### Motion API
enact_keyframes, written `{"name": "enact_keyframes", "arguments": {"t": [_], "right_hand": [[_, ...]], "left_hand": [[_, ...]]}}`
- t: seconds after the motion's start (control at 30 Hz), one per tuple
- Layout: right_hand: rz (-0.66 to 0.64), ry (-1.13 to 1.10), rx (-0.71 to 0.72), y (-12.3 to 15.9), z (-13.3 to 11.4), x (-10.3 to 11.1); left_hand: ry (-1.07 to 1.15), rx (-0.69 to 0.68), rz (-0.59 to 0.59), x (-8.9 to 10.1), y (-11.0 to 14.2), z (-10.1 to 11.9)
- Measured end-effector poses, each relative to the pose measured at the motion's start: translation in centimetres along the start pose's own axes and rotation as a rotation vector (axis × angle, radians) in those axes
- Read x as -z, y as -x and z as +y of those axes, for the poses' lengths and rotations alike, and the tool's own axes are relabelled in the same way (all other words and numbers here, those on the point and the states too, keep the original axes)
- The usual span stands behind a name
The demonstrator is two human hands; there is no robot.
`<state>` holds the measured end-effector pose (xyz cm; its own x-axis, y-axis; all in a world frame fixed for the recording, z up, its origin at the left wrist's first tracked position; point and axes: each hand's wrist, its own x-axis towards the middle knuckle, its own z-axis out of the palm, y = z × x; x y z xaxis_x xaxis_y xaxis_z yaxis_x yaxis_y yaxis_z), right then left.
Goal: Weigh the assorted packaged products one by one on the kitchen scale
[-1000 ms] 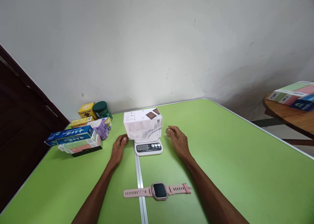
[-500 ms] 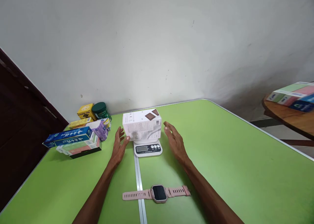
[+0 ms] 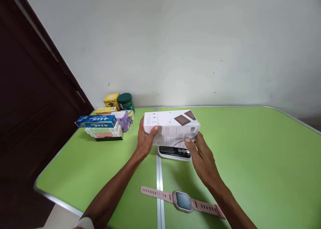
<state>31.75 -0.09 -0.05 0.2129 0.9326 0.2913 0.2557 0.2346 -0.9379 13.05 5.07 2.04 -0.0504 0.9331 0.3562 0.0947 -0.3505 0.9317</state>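
Note:
Between my two hands is a white box (image 3: 170,127) with brown squares and small print on it. My left hand (image 3: 145,138) grips its left end, thumb on the front face. At the lower right corner my right hand (image 3: 202,152) holds it, thumb in front and fingers behind. The box is lifted a little above a white kitchen scale (image 3: 174,153), whose dark panel and buttons show below it; the scale's platform is hidden. Nearer to me, a pink smartwatch (image 3: 183,201) lies flat with its strap stretched out.
On the green table's (image 3: 238,162) back left stand stacked blue toothpaste-like boxes (image 3: 100,121), a purple box (image 3: 122,121), a yellow box (image 3: 111,101) and a dark green tub (image 3: 126,102). A wall runs behind, and a dark door (image 3: 30,105) is at the left.
My hands were apart beside the box as it stood on the scale. Now both have closed on it and raised it. The view has turned left.

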Motion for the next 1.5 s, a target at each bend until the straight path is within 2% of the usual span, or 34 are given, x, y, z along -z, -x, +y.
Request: {"name": "enact_keyframes", "arguments": {"t": [0.13,0.23,0.4,0.5,0.6,0.77,0.87,0.93,1.03,1.1,1.17,1.3,1.4,1.5], "right_hand": [[-0.164,-0.086,0.082,2.8,-2.4,-3.2],[-0.280,-0.162,0.087,5.5,-3.1,-7.5],[-0.449,-0.237,0.096,8.8,-3.2,-15.6],[-0.560,-0.213,0.085,9.1,-3.3,-19.5],[-0.629,-0.163,0.092,8.7,-2.8,-22.3],[-0.606,-0.144,0.170,8.6,-0.4,-23.9],[-0.545,-0.206,0.061,9.6,0.3,-23.9],[-0.504,-0.262,-0.075,10.4,0.3,-23.8],[-0.446,-0.329,-0.235,11.3,0.0,-23.6],[-0.408,-0.353,-0.271,11.5,-0.2,-23.4],[-0.378,-0.359,-0.263,11.5,-0.2,-23.3],[-0.355,-0.305,-0.191,11.4,-0.1,-23.2],[-0.353,-0.249,-0.104,11.4,-0.4,-23.3],[-0.398,-0.231,-0.048,11.1,-1.1,-23.8]], "left_hand": [[-0.080,0.061,0.146,5.6,3.3,1.5],[-0.167,0.068,0.274,11.1,5.9,1.7],[-0.345,0.044,0.495,19.8,9.0,0.5],[-0.363,0.020,0.636,23.4,9.2,-0.9],[-0.310,0.005,0.721,25.7,8.4,-2.8],[-0.223,0.056,0.708,26.9,6.9,-5.9],[-0.058,0.052,0.714,27.4,6.5,-6.2],[0.067,0.063,0.795,28.0,6.5,-6.0],[0.151,0.174,1.009,29.5,6.8,-5.3],[0.161,0.234,1.099,30.3,7.1,-4.9],[0.147,0.243,1.128,30.5,7.5,-4.6],[-0.003,0.198,1.046,28.8,8.5,-4.5],[-0.167,0.209,0.871,26.6,9.4,-4.6],[-0.231,0.204,0.672,24.8,9.9,-4.3]]}}
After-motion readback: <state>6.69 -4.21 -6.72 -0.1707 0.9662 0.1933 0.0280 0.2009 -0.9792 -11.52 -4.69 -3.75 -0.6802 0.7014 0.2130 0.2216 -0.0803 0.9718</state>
